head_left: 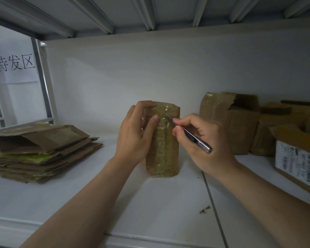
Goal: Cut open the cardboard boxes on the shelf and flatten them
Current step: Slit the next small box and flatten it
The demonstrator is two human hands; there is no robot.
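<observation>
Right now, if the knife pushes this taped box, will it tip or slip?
Likely tippy: the taped box stands on a narrow end, steadied by the left hand. Probably slippery: glossy tape covers it. Seemingly stiff: no dent under the utility knife.

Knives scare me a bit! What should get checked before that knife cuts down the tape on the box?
1. Box stands upright on the shelf, gripped by the left hand: ok.
2. Knife pinched in the right hand: ok.
3. Blade tip touches the tape near the box's top: ok.
4. Left fingers clear of the blade: not ok, one lies right beside the tip.
5. How deep the blade goes in: cannot tell.
</observation>
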